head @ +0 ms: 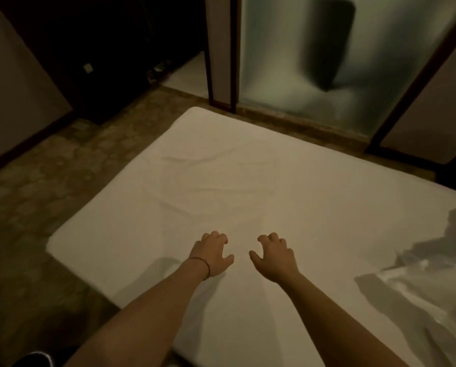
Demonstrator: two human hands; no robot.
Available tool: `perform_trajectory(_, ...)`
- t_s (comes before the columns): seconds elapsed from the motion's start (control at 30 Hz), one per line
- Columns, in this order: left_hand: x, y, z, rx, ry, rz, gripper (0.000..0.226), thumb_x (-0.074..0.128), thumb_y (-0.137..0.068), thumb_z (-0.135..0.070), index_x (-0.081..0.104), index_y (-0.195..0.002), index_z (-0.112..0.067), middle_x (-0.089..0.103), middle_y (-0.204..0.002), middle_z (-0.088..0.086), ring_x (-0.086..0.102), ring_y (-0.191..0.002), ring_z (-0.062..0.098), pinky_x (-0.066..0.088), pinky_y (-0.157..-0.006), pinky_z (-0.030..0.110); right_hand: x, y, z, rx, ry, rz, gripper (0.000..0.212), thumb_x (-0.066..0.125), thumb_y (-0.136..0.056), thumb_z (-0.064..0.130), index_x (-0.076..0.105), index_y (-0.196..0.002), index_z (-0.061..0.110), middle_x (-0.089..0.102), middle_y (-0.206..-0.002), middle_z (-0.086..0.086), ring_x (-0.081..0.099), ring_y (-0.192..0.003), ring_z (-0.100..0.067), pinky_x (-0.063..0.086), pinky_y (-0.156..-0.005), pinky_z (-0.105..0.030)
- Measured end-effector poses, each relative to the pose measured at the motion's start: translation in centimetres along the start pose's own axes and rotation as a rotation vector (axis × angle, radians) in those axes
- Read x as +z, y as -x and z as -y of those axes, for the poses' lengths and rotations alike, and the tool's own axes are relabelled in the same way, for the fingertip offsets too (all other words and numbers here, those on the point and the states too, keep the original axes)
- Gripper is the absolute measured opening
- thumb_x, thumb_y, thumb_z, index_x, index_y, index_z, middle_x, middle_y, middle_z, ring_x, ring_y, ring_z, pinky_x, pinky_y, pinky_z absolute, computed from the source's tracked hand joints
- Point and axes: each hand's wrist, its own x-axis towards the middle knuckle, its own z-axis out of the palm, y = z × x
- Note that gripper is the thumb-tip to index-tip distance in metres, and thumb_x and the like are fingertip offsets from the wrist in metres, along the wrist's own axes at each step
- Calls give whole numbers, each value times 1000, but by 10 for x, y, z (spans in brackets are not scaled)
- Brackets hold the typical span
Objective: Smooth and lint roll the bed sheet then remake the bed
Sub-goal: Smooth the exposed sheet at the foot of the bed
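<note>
Dim room, patterned floor (49, 197) on the left, frosted glass door (327, 62) beyond the bed. The bed sheet (248, 181) covers the mattress, its long axis running from me toward the far right corner. My left hand (212, 254) and right hand (276, 256) hover near the near edge, fingers loosely curled, holding nothing. Creases remain mid-sheet; I'd judge smoothing unfinished, rolling and remaking still ahead. Bunched bedding (433, 287) sits right.

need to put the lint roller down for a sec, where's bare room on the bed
The widest bare stretch of bed sheet runs from the left hand and right hand to the far edge by the frosted glass panel, with only light wrinkles. The near left corner is also bare. The right side is crowded by the bunched bedding.
</note>
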Motion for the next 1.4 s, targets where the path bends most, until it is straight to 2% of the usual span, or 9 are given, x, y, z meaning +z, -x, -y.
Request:
perform_trajectory(0.43,-9,-96,148,228,-133,116,56,48,-96,-53,43,-141,-19,44,-140,1,38,-129,24,38,-102,39,94,-99,104,162,-11,81,53,41,-97,51,42,-139,19,44,-138,-3,45,-122,-24,41,-96,-39)
perform_trajectory(0.67,70,-152,223,350,-273,235,67,38,-99,-56,24,-156,-24,13,-166,3,4,-153,29,14,-121,47,201,-129,87,235,53,147,59,33,-100,54,24,-153,30,9,-164,-3,14,-149,-26,25,-116,-43)
perform_trajectory(0.73,113,-155,233,385,-280,180,65,38,-96,-58,37,-152,-27,26,-164,3,13,-151,32,25,-119,53,238,-124,72,282,46,154,63,28,-99,57,12,-156,33,-5,-165,0,4,-151,-25,17,-119,-43)
perform_trajectory(0.8,149,-158,234,406,-273,186,65,42,-83,-64,57,-137,-30,52,-148,3,40,-139,33,46,-101,52,266,-119,56,294,53,109,65,20,-97,62,10,-156,36,-14,-162,3,2,-151,-26,16,-119,-43)
perform_trajectory(0.9,196,-158,235,423,-264,148,67,48,-78,-66,55,-136,-32,51,-149,4,53,-132,37,44,-104,54,306,-110,36,306,60,90,71,3,-89,69,2,-154,41,-31,-153,9,-8,-151,-24,6,-119,-41)
perform_trajectory(1.0,224,-151,238,427,-267,8,66,44,-92,-64,45,-149,-31,33,-162,7,31,-147,38,24,-112,58,338,-110,38,341,44,-17,65,7,-99,58,17,-156,29,-6,-165,-1,7,-149,-31,11,-115,-48)
perform_trajectory(1.1,242,-147,243,452,-264,-92,65,34,-98,-62,34,-155,-30,21,-166,6,15,-153,35,22,-117,60,371,-108,47,343,89,-131,66,18,-99,52,24,-155,17,14,-162,-16,14,-148,-38,16,-115,-57)
perform_trajectory(1.27,251,-146,249,438,-304,-197,65,25,-101,-61,22,-159,-32,11,-168,2,3,-155,30,15,-122,56,387,-94,65,272,161,-229,67,25,-99,51,22,-155,16,10,-161,-21,2,-149,-40,10,-117,-60)
perform_trajectory(1.4,261,-116,278,445,-296,-212,64,29,-101,-59,22,-159,-33,11,-168,-2,3,-155,27,15,-122,54,408,-64,79,73,169,-229,66,31,-99,50,21,-156,19,7,-163,-16,1,-150,-36,14,-117,-60)
